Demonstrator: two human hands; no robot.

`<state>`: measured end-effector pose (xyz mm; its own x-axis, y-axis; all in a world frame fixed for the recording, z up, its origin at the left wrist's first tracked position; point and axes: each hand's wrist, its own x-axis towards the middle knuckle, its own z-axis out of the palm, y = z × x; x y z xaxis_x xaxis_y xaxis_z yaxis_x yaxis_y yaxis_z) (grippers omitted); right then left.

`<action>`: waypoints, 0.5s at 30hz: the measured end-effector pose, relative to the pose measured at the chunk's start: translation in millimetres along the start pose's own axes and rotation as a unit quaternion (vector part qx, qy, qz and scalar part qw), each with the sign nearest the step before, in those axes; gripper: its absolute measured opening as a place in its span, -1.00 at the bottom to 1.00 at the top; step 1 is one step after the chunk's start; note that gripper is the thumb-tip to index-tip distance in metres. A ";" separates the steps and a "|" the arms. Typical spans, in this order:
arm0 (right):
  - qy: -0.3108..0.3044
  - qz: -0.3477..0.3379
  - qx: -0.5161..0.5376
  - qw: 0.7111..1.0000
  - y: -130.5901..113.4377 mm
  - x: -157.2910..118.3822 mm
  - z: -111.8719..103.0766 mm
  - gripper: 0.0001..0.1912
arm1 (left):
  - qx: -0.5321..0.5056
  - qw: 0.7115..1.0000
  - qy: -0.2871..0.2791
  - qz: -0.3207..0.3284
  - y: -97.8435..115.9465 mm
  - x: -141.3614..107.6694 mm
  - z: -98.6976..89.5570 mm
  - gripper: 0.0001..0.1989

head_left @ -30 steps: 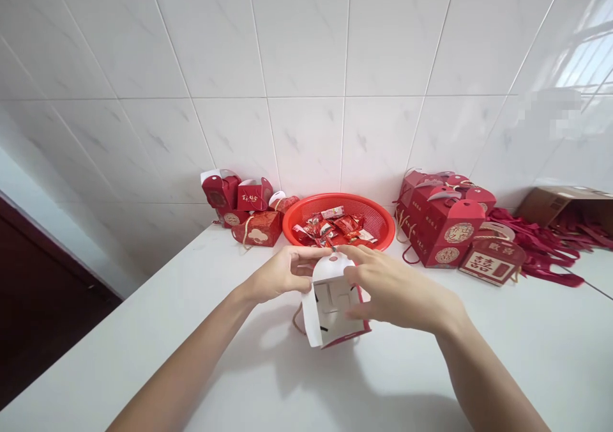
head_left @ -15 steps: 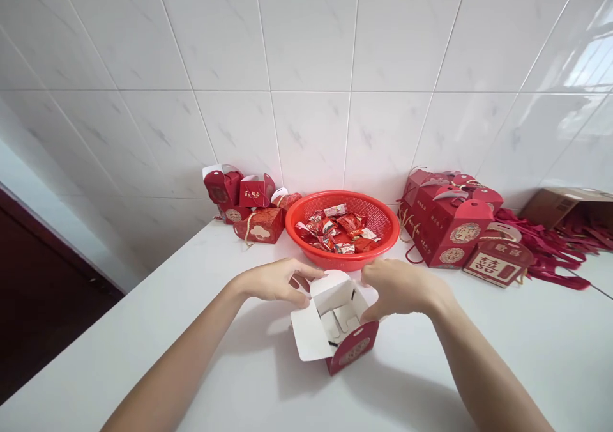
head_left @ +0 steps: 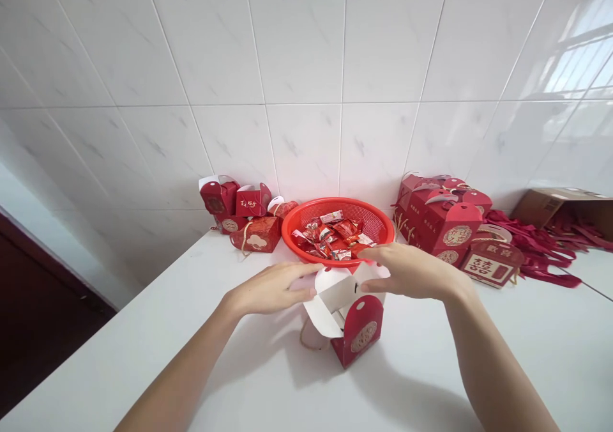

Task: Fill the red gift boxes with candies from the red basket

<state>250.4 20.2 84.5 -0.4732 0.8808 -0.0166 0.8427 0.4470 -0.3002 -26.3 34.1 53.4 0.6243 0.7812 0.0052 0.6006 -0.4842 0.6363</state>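
Observation:
A small red gift box (head_left: 366, 337) with a round gold emblem stands on the white table with its top open, its white inner flaps spread. My left hand (head_left: 272, 288) is at the box's left, its thumb against the edge of the white left flap and its fingers stretched along the back panel. From the right, my right hand (head_left: 414, 271) has the thumb on the inner side of the box and the fingers over the far side, with a white flap between them. A twine cord (head_left: 309, 341) loops out at the box's left. The inside is partly hidden.
Just behind the box sits a red plastic basket (head_left: 290, 240) with wrapped candies (head_left: 335, 234). Red gift boxes are grouped at back left (head_left: 258, 234) and back right (head_left: 443, 224). Farther right lie dark red ribbon bags (head_left: 541, 259) and a cardboard box (head_left: 539, 207). A tiled wall (head_left: 306, 144) closes the back.
The box has turned and tipped slightly, showing more of its red front. Its left flap has risen, and the twine loop now shows. My right thumb has moved up. The view has shifted slightly.

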 end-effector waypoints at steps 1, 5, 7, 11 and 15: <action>0.022 -0.004 0.001 1.000 2.7 -0.2 -3.6 -0.63 | 0.011 1.000 0.017 0.002 3.5 2.1 -2.9 -0.56; 0.122 -0.022 0.052 0.991 15.9 14.9 -9.0 -0.72 | 0.054 0.995 0.080 -0.009 4.7 26.3 -16.1 -0.59; 0.176 -0.028 0.114 0.977 24.3 32.4 -3.0 -0.77 | 0.069 0.994 0.088 -0.009 -2.6 47.2 -22.6 -0.57; 0.256 -0.012 0.212 0.943 42.3 74.7 23.1 -0.84 | 0.125 0.991 -0.030 -0.047 -22.1 93.9 -31.0 -0.71; 0.203 0.024 0.205 0.957 52.4 102.8 41.7 -0.82 | 0.178 0.958 -0.162 -0.156 -42.4 131.4 -24.6 -0.70</action>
<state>235.2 127.7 27.3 -0.2268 0.9242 0.3071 0.6495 0.3785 -0.6595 18.0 166.9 46.2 0.4752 0.7737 -0.4191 0.8791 -0.3970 0.2639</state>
